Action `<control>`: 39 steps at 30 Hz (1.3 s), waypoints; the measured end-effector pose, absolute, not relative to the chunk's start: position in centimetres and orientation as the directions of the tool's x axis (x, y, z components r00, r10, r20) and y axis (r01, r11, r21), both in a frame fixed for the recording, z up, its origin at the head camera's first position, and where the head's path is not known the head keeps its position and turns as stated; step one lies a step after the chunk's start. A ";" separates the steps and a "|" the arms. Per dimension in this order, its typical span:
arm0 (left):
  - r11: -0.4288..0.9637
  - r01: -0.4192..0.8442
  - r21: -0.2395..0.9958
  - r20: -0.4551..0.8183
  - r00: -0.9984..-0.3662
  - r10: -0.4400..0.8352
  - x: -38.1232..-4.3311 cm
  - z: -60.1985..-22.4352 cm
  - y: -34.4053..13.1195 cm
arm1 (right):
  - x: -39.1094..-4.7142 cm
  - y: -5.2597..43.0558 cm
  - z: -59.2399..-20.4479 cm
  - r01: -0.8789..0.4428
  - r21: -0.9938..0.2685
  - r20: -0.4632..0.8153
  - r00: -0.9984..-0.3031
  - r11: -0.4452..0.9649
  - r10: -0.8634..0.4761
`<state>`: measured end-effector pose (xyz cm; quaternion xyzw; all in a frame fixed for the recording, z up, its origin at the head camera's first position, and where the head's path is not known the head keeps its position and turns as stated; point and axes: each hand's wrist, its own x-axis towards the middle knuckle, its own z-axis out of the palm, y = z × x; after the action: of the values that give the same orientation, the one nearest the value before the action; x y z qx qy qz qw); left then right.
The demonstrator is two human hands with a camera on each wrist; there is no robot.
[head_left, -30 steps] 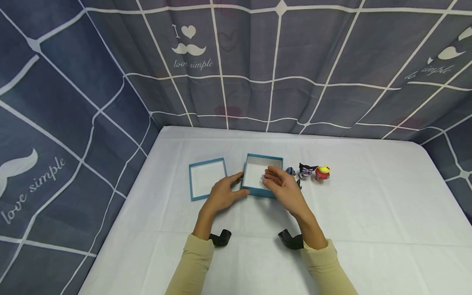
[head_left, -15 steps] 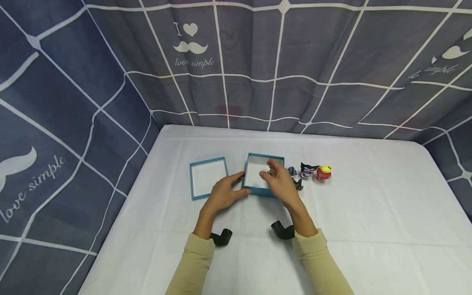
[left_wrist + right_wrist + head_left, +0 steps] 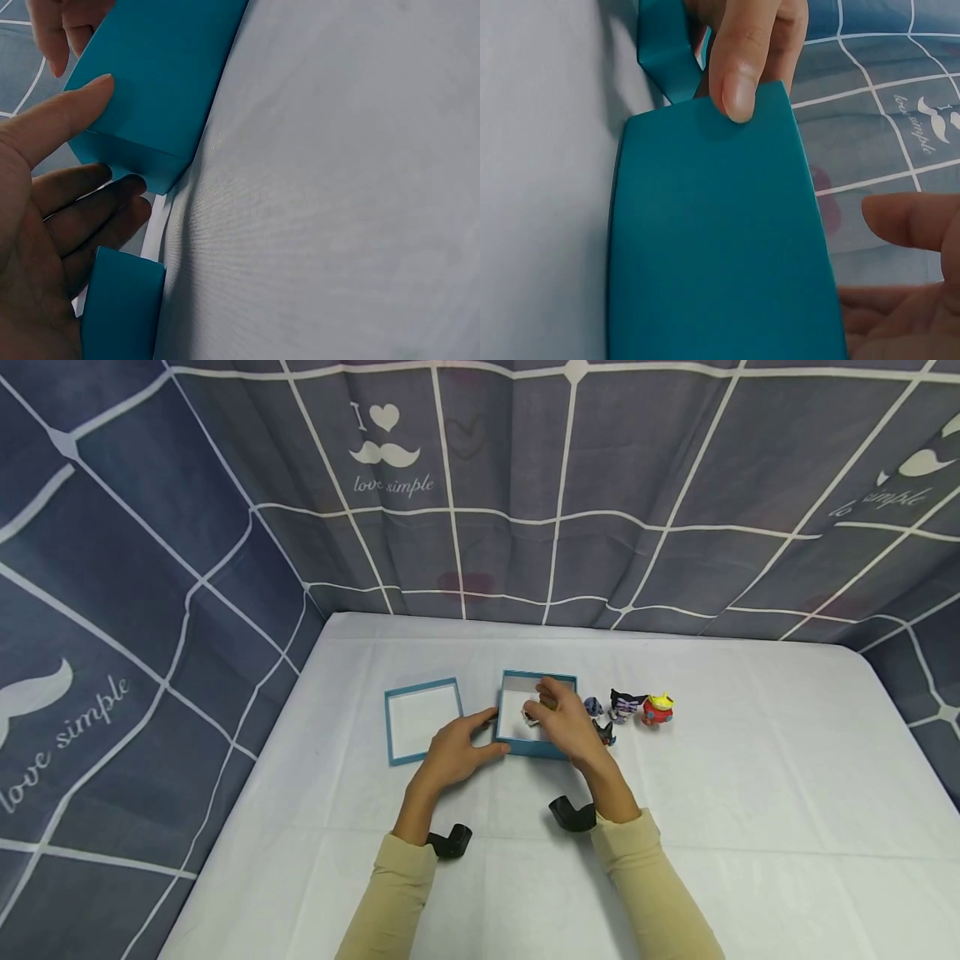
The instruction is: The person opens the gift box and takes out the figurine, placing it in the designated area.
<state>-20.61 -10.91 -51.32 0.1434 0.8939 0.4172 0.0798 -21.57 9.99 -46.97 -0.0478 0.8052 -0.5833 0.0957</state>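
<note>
My left hand (image 3: pixel 456 752) grips the left front corner of a teal box (image 3: pixel 534 749) with a white inside. Its thumb presses the front wall, and its other fingers lie along the left side, as the left wrist view shows. Over the open box, my right hand (image 3: pixel 568 722) is lowered with fingers curled round a small figurine (image 3: pixel 529 718), mostly covered by the hand. In the right wrist view the box wall (image 3: pixel 720 225) hides the fingertips. Right of the box are a bluish figurine (image 3: pixel 593 707) and a black-eared one (image 3: pixel 604 732).
Left of the box lies its teal-edged lid (image 3: pixel 420 718), white inside up. Further right stand a purple-and-black figurine (image 3: pixel 624 707) and a red one with a yellow top (image 3: pixel 657 710). A white cloth covers the table (image 3: pixel 750 760); grey checked curtains (image 3: pixel 502 560) surround it.
My right hand has shifted slightly left and further in over the box, and the figurine in its fingers has turned. The left hand has stayed at the box corner.
</note>
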 end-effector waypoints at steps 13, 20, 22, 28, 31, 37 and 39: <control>0.613 0.185 0.768 -0.024 -0.948 0.317 -20.5 -51.1 -10.8 | -22.1 10.0 -47.0 0.081 -0.942 -0.161 -0.960 0.325 -0.227; 0.619 0.185 0.764 -0.027 -0.948 0.316 -20.6 -51.1 -10.8 | -22.9 10.0 -47.3 0.086 -0.951 -0.178 -0.937 0.297 -0.299; 0.618 0.186 0.764 -0.027 -0.947 0.319 -20.6 -51.1 -10.8 | -23.1 9.9 -47.4 0.064 -0.951 -0.162 -0.937 0.303 -0.310; 0.622 0.193 0.759 -0.023 -0.947 0.321 -20.6 -51.0 -10.8 | -23.5 9.6 -47.7 0.019 -0.956 -0.118 -0.939 0.294 -0.323; 0.624 0.190 0.758 -0.026 -0.947 0.321 -20.6 -51.0 -10.8 | -23.6 9.6 -47.8 0.013 -0.957 -0.106 -0.947 0.291 -0.305; 0.626 0.188 0.756 -0.024 -0.949 0.314 -20.5 -51.1 -10.8 | -23.6 9.4 -48.0 0.052 -0.953 -0.135 -0.954 0.299 -0.266; 0.627 0.185 0.756 -0.027 -0.949 0.313 -20.5 -51.1 -10.8 | -23.5 9.3 -47.9 0.069 -0.952 -0.155 -0.950 0.300 -0.271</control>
<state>-20.49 -10.82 -51.07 0.1386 0.8987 0.4088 0.0778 -23.54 9.28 -47.90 -0.0634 0.7931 -0.5883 0.1445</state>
